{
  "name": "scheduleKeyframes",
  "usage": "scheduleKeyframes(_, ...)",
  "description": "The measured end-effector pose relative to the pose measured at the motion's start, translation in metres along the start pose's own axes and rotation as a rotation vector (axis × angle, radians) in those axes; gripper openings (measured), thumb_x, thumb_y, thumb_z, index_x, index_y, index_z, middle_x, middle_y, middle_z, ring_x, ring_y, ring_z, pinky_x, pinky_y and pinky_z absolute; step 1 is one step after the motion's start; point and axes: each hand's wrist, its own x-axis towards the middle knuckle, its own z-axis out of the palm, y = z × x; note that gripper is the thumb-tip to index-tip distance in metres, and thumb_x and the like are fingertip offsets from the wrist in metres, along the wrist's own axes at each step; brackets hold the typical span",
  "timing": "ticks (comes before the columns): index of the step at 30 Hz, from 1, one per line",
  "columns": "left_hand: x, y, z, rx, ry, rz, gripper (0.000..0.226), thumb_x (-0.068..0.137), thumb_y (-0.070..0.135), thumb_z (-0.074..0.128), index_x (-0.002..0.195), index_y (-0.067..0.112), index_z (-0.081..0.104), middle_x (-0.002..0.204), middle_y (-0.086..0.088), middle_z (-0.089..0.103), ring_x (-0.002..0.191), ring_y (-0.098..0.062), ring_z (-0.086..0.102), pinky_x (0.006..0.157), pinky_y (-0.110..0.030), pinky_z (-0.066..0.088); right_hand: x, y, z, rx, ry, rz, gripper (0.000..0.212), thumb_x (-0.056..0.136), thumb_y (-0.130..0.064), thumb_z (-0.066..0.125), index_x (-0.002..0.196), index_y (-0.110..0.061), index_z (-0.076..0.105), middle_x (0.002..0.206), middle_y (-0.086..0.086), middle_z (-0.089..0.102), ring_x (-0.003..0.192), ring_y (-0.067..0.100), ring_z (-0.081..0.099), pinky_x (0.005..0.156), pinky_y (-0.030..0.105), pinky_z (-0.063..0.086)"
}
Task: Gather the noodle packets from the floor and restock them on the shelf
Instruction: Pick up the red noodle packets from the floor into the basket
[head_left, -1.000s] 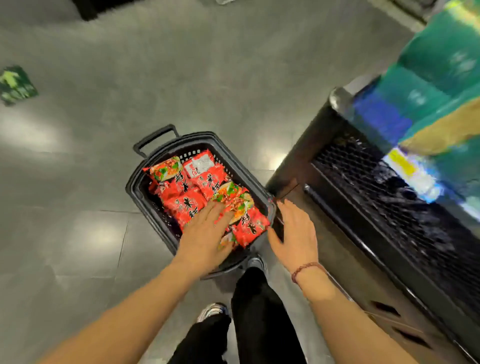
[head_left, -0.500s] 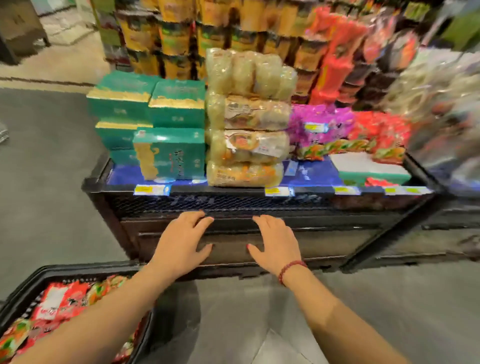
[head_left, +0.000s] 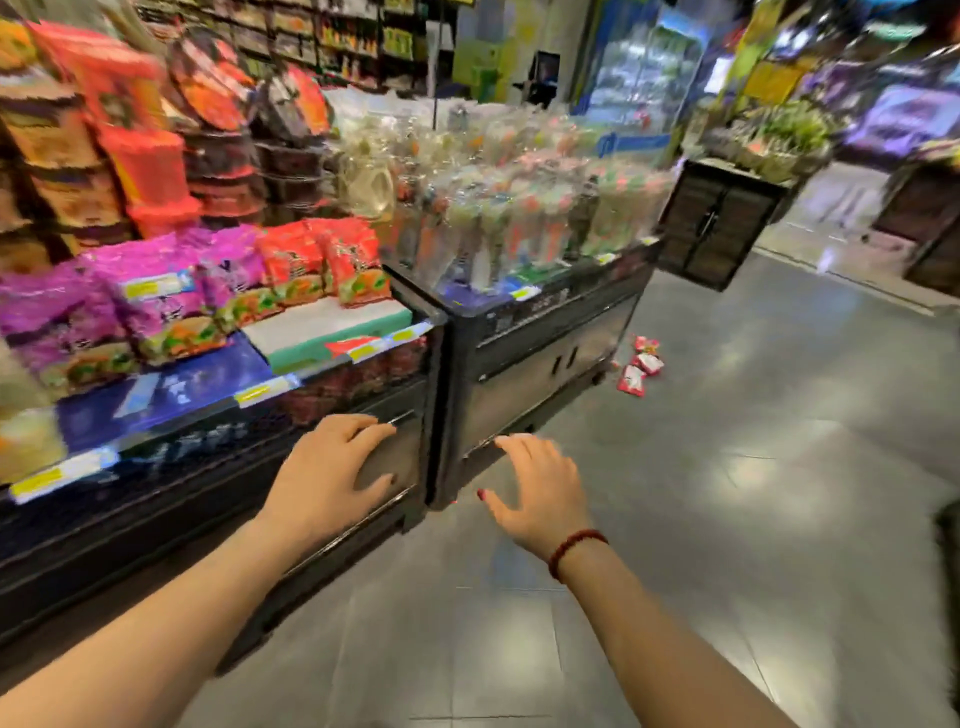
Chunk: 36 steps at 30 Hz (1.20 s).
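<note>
Left hand (head_left: 332, 480), right hand (head_left: 540, 491): fingers spread, empty. Red noodle packets (head_left: 640, 364) on floor (head_left: 753, 467) beside shelf (head_left: 519, 332). Likely light, crinkly, slippery, brittle inside; pinch by edge seam.

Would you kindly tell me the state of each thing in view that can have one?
left hand: open, holding nothing.
right hand: open, holding nothing.
loose noodle packets: lying on the floor, not yet gathered.
shelved red packets: stacked on the shelf.
cabinet doors: closed.
</note>
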Motion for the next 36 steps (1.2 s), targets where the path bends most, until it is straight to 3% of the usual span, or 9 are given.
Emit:
scheduleKeyframes(5,0.091,0.075,0.045,-0.036,-0.073,0.161,0.054,0.072,0.043,0.067,0.119,0.017,0.068,0.113,-0.004,0.068,0.103,-0.03,0.063,0.084,-0.041,0.055,-0.003,0.104,-0.038,-0.027,0.008,0.164,0.059,0.086,-0.046,0.061,0.137,-0.021,0.046,0.136,-0.001,0.048,0.126,0.023,0.041,0.106,0.035,0.035)
scheduleKeyframes(11,0.18,0.133,0.092,-0.052,-0.144,0.302,0.05,0.077,0.04,0.072,0.121,0.017,0.066,0.115,-0.004,0.068,0.105,-0.03,0.062,0.083,-0.04,0.054,0.001,0.195,-0.054,-0.083,0.062,0.345,0.055,0.083,-0.049,0.061,0.129,-0.02,0.053,0.13,0.001,0.054,0.118,0.025,0.048,0.092,0.034,0.039)
scheduleKeyframes(14,0.234,0.159,0.123,-0.072,-0.165,0.393,0.05,0.077,0.044,0.066,0.12,0.016,0.067,0.112,-0.004,0.069,0.102,-0.031,0.063,0.078,-0.039,0.054,0.015,0.241,-0.055,-0.078,0.068,0.416,0.058,0.083,-0.052,0.055,0.131,-0.019,0.051,0.132,0.001,0.052,0.122,0.024,0.046,0.095,0.035,0.04)
scheduleKeyframes(19,0.338,0.183,0.184,-0.131,-0.207,0.487,0.05,0.083,0.044,0.07,0.126,0.019,0.063,0.12,-0.003,0.066,0.111,-0.029,0.059,0.088,-0.039,0.051,0.075,0.315,-0.052,-0.144,0.048,0.479,0.056,0.089,-0.051,0.054,0.137,-0.025,0.043,0.14,-0.006,0.043,0.129,0.018,0.038,0.1,0.032,0.034)
scheduleKeyframes(30,0.562,0.227,0.304,-0.152,-0.364,0.597,0.066,0.079,0.063,0.044,0.127,0.021,0.061,0.12,-0.001,0.065,0.112,-0.026,0.058,0.088,-0.042,0.054,0.211,0.468,-0.061,-0.105,0.076,0.657,0.054,0.086,-0.048,0.06,0.133,-0.023,0.049,0.137,-0.004,0.049,0.127,0.021,0.041,0.102,0.034,0.033)
scheduleKeyframes(36,0.654,0.264,0.372,-0.174,-0.378,0.566,0.053,0.085,0.051,0.064,0.129,0.023,0.059,0.124,0.001,0.063,0.118,-0.024,0.055,0.089,-0.038,0.05,0.272,0.575,-0.062,-0.107,0.043,0.672,0.056,0.087,-0.049,0.057,0.136,-0.024,0.045,0.14,-0.005,0.045,0.13,0.018,0.036,0.103,0.032,0.031)
